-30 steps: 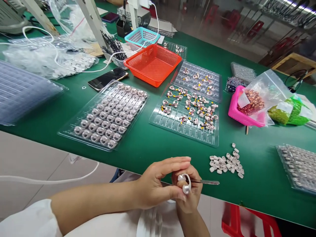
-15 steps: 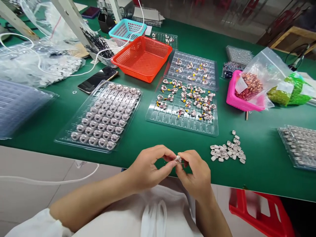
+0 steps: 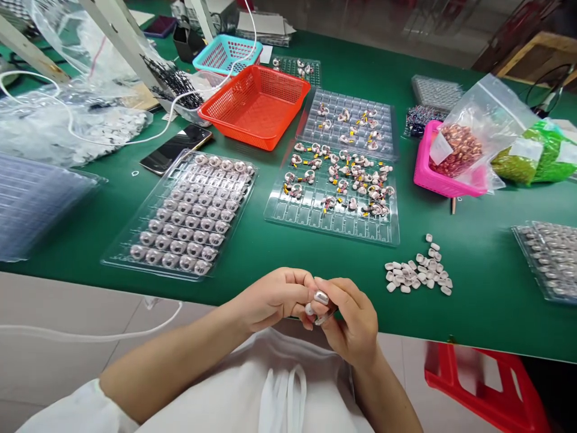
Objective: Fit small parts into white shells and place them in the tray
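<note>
My left hand [image 3: 274, 297] and my right hand [image 3: 354, 322] meet at the table's near edge, both closed around a small white ear-hook part [image 3: 320, 297] pinched between their fingertips. A thin metal tool [image 3: 325, 317] shows under my right fingers. A pile of small white caps [image 3: 417, 276] lies on the green mat just right of my hands. Ahead are a clear tray of finished round parts [image 3: 184, 216] on the left and a clear tray of loose wired parts [image 3: 336, 189] in the middle.
An orange basket [image 3: 256, 108], a teal basket [image 3: 228, 54], a phone [image 3: 175, 147], a pink bin [image 3: 444, 180] with bagged copper and green parts, and more trays [image 3: 547, 258] surround the mat. White cable and plastic bags lie at left. A red stool [image 3: 487, 385] stands below right.
My hands have drawn together and closed: a second ago the left hand was flat over the part and a tool stuck out right. The view has tilted slightly down.
</note>
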A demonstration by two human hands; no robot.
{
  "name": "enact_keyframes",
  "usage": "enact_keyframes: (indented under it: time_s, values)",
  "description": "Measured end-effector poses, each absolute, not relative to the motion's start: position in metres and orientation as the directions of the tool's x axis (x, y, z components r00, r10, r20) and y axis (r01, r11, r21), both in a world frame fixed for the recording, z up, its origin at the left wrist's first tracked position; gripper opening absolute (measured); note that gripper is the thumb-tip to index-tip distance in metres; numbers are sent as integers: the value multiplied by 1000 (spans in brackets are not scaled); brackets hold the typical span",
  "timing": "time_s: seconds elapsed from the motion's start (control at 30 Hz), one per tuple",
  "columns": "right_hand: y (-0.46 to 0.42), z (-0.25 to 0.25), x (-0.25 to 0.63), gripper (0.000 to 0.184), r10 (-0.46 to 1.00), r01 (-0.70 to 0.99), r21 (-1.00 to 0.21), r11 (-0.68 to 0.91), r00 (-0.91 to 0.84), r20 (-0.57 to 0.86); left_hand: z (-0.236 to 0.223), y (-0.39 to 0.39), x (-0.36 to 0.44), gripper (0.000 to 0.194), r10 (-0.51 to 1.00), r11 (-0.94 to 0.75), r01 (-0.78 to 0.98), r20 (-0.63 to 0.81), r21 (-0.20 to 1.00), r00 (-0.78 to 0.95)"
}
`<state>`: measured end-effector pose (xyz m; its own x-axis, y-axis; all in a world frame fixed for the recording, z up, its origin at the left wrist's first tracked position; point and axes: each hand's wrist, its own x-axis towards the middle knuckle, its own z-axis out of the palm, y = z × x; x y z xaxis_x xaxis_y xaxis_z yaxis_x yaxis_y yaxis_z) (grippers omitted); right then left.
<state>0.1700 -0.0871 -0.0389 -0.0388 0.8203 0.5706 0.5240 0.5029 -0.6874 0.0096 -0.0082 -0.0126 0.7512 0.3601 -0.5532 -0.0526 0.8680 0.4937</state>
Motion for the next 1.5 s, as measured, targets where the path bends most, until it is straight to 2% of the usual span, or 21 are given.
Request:
enact_keyframes:
  time_s: [0.1,0.17,0.27,0.37,0.53,0.77,1.03,1.17,1.3,1.4,1.5]
  values:
    - [-88,-40,170,34,817,528,-683,504,-36,575,-14,-10,7,24,378,851,-50,-544,524,749]
    - [-89,-40,171,33,812,547,-671,501,-27,584,-13,-12,4,24,438,807,-63,-523,587,731]
    - [-89,-41,172,32,804,589,-641,492,-24,595,-7,-14,-1,42,552,692,-93,-441,716,708]
    - [-89,-39,171,28,802,611,-620,493,-44,595,1,-17,-3,57,592,566,-22,-387,824,707]
    - [-90,-33,169,19,789,634,-580,511,-78,609,1,-22,1,44,624,475,67,-390,877,677]
    - [-92,-36,168,18,772,689,-511,515,-114,625,-4,-27,3,32,644,525,-3,-396,851,655]
    - [-91,-43,160,20,775,696,-510,505,-104,624,-9,-26,-1,29,579,673,-97,-440,734,686]
    - [-91,-45,161,23,769,681,-510,525,-124,627,-13,-27,-2,38,583,698,-104,-478,708,657]
    - [-95,-45,165,27,793,666,-561,492,-78,604,-21,-23,-1,52,613,663,-122,-444,738,653]
    - [-97,-49,168,29,795,668,-566,484,-65,602,-27,-14,-4,60,485,736,-117,-398,667,778]
    - [-94,-52,166,30,835,595,-653,468,-57,547,-23,-7,-13,47,393,789,-77,-404,609,826]
